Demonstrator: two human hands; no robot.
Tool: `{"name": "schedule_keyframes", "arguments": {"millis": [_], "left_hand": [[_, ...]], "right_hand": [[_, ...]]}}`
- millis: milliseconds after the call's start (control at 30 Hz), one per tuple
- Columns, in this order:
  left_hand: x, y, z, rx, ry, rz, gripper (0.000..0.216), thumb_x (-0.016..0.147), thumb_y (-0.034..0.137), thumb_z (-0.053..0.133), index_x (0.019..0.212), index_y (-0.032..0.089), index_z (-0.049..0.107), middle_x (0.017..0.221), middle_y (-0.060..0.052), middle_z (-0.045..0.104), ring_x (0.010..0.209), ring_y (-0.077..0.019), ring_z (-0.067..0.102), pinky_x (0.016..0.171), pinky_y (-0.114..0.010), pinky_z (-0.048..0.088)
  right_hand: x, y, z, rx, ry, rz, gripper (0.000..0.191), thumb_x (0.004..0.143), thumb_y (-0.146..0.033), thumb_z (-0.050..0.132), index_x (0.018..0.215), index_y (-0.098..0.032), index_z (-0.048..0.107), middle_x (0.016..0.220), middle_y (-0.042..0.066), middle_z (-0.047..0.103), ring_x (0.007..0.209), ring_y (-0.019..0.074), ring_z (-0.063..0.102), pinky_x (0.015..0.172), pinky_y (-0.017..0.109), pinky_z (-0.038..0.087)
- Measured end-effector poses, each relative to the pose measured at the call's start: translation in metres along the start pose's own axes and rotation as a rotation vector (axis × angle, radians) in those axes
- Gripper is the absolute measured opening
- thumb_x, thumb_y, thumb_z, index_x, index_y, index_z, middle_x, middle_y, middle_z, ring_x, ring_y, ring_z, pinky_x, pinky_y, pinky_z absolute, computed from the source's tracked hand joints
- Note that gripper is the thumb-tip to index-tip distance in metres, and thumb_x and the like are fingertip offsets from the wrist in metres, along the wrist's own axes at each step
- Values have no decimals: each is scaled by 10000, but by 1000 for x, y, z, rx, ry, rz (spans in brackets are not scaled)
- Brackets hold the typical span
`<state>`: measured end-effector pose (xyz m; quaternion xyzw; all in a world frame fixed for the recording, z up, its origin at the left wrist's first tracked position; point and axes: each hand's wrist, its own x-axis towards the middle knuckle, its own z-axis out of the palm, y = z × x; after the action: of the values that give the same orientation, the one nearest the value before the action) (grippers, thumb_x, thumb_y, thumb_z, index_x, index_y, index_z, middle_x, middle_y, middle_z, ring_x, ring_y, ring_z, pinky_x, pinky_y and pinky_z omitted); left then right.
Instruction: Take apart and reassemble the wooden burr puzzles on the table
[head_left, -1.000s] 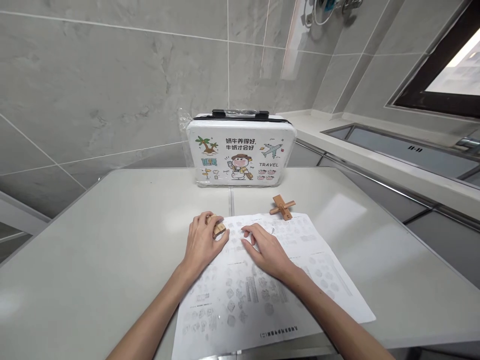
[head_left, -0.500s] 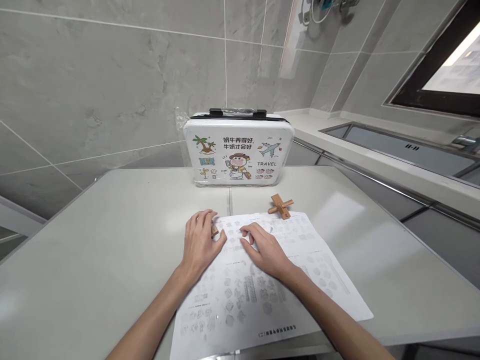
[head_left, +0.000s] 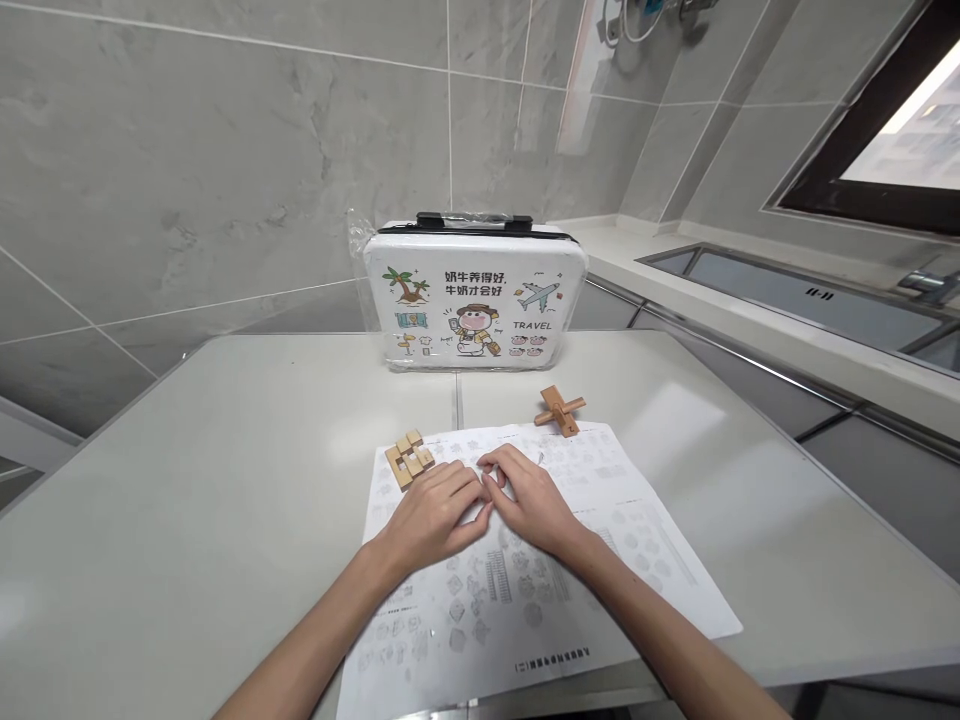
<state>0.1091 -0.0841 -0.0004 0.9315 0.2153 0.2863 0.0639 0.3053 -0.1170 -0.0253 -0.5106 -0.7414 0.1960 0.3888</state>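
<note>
My left hand (head_left: 441, 512) rests on the printed paper sheet (head_left: 517, 625), its fingers loosely bent and the thumb apart, with nothing visible in it. Beside it my right hand (head_left: 529, 500) lies on the same sheet. Its fingers are loosely curled, with a gap to the thumb, and no object shows there. The fingertips of both hands are close together; whether they touch I cannot tell. Just beyond my left hand, a light wooden block puzzle (head_left: 409, 459) with notched pieces sits on the sheet's upper left corner. A brown wooden cross-shaped puzzle (head_left: 559, 411) stands at the sheet's far edge.
A white carry case (head_left: 474, 310) with cartoon prints and a black handle stands upright at the back of the grey table (head_left: 247, 480), partly wrapped in clear plastic. Tiled wall rises behind it. A counter with a sink (head_left: 810, 295) runs along the right.
My left hand has left the light wooden puzzle and moved right and nearer, beside my right hand. The puzzle, mostly covered before, now shows. My right hand has hardly moved.
</note>
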Motion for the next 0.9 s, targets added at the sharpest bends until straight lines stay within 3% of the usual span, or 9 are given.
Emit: {"name": "schedule_keyframes", "arguments": {"millis": [267,533,667,900], "left_hand": [[-1,-3,2,-6,-70,-34,113,998,138,545,935,207,610,848,-30,684,799,-197,645,742,-334,484],[-1,-3,1,-11,-91,-34,132,1006,130,522,947,207,612,858,-35,689,781,-192,627,721,-330,464],[0,-2,0,-16,-98,-42,152,1007,126,510,936,205,618,858,-36,689,776,-188,620,725,-332,466],[1,-2,0,-17,-108,-42,172,1026,146,487,928,196,619,855,-42,691,763,-182,605,711,-333,462]], "right_hand": [[3,0,1,88,44,87,156,1015,-198,518,1091,-233,650,996,40,683,826,205,644,777,355,493],[9,3,-1,371,155,341,185,976,-384,618,979,-226,713,797,12,662,698,192,577,672,331,454],[13,5,-4,618,202,433,279,947,-487,687,927,-208,697,759,7,654,687,174,575,690,319,458],[22,15,-15,1310,322,579,376,859,-548,809,873,-202,662,796,-2,608,584,112,485,498,251,369]]}}
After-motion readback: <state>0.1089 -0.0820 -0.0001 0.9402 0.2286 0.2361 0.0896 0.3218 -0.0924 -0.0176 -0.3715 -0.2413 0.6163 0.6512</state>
